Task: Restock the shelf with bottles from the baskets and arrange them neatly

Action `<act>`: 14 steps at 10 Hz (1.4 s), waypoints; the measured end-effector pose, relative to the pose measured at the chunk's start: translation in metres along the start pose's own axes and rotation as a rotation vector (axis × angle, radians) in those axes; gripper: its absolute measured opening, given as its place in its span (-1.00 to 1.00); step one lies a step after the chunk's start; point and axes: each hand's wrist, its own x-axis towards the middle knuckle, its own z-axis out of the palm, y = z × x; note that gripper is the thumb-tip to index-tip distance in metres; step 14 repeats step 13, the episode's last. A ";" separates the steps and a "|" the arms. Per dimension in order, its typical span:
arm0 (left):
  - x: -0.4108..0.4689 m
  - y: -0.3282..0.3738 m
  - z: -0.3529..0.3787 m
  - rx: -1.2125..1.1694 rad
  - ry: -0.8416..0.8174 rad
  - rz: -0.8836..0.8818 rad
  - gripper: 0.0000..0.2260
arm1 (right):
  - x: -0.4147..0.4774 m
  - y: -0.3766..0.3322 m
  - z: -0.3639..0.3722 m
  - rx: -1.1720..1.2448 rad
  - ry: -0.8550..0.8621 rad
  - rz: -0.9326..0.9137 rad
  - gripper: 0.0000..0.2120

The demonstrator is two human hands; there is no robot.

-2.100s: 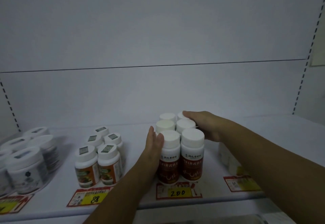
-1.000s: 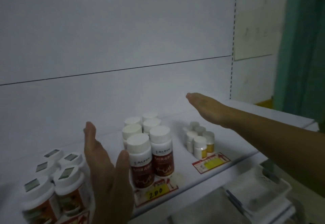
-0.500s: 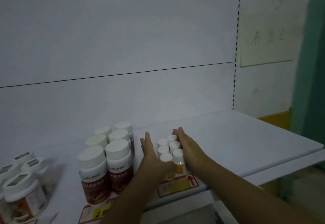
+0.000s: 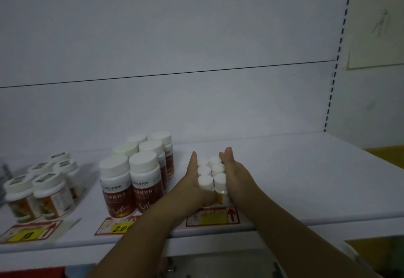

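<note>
Several small white-capped bottles [image 4: 211,172] stand in two tight rows on the white shelf [image 4: 295,179]. My left hand [image 4: 193,181] presses flat against the left side of this group, fingers straight. My right hand [image 4: 235,175] presses flat against the right side, fingers straight and pointing to the back. The lower parts of the small bottles are mostly hidden between my palms; a yellow label shows at the front. Left of them stand several taller brown-labelled bottles [image 4: 131,181] with white caps, in two rows.
At the far left stand several short jars [image 4: 43,188] with orange labels. Red and yellow price tags [image 4: 213,215] lie along the shelf's front edge. The shelf's right half is bare white surface. A grey basket rim [image 4: 218,262] shows below the shelf.
My hands left the tall brown bottles, swung right through the air, and now press both sides of the small bottle group. Since half a second ago the hands barely moved.
</note>
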 end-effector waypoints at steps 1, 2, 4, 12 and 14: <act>-0.010 0.004 -0.006 -0.073 -0.092 0.007 -0.16 | -0.005 -0.002 -0.002 -0.028 -0.034 -0.011 -0.38; -0.011 0.003 -0.008 -0.129 -0.062 0.011 -0.02 | -0.006 -0.003 -0.001 0.015 -0.071 0.001 -0.40; -0.011 -0.007 -0.008 -0.256 -0.009 0.055 -0.04 | -0.003 -0.003 -0.005 0.076 -0.109 0.031 -0.39; -0.028 -0.007 0.001 -0.023 0.275 0.390 -0.49 | -0.029 -0.019 -0.005 -0.116 0.112 -0.069 -0.49; -0.042 0.009 -0.021 0.151 0.195 0.554 -0.49 | -0.041 -0.036 -0.007 -0.242 0.240 -0.308 -0.50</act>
